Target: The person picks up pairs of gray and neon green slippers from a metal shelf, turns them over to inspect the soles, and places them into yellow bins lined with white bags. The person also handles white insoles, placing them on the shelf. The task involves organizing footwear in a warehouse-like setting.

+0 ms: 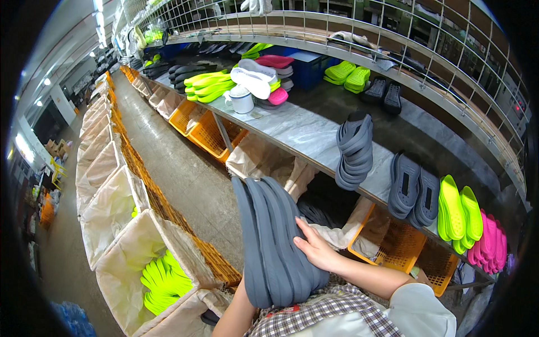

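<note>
Right hand lies flat against the grey sole stack, long axis near-to-far; left hand's grip is hidden beneath, state indeterminable.

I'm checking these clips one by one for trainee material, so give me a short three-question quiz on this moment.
1. True or false: the right hand lies flat on the side of the stack of grey soles.
2. What colour are the soles in the lined bin at lower left? A pink, B neon yellow-green, C black.
3. What stands on the marble-look bench in front of the mixed pile of white and pink soles?

Key
1. True. The left hand is hidden under the stack; only the forearm shows.
2. B: the neon yellow-green soles.
3. A white mug.
</note>
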A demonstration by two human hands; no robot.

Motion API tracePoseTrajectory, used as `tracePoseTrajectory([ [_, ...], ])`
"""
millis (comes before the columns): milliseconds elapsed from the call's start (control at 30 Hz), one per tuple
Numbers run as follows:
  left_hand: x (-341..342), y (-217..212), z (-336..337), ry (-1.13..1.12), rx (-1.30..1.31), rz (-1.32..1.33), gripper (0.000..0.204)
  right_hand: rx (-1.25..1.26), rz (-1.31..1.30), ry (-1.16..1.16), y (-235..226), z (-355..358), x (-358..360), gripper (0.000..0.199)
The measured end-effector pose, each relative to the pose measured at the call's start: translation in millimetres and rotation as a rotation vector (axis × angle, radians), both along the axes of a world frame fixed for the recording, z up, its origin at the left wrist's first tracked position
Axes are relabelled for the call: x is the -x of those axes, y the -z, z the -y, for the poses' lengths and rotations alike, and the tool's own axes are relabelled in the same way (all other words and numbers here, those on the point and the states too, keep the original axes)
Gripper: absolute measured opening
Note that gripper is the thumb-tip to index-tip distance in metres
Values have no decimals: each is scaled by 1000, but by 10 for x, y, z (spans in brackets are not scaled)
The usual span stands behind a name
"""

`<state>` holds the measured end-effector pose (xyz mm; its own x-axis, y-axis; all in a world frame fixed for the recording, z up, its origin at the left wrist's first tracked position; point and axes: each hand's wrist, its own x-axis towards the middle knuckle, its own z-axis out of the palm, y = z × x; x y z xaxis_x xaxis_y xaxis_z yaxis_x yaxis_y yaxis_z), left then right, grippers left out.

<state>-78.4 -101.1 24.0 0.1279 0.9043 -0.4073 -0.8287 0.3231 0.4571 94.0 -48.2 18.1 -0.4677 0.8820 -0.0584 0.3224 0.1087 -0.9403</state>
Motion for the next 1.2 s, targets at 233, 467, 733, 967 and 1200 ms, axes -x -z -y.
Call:
tracePoseTrajectory([
  [233,181,-124,-516,105,-111,52,43,122,-162,-41,-39,-282,122,66],
  [467,76,-341,-1709,230,-292,114,43,210,-165,17,-811,-1193,-146,73],
  [733,-291,-15,-3373,539,-69,-28,43,-301,-199,683,-1250,-3321,-1749,34],
  [967,-858,74,-3975,590,160,-506,69,763,186,551,-196,-4767,-2459,70],
  [1200,-908,-99,-4103,667,-64,-791,86,944,150,275,214,-5090,-2611,61],
])
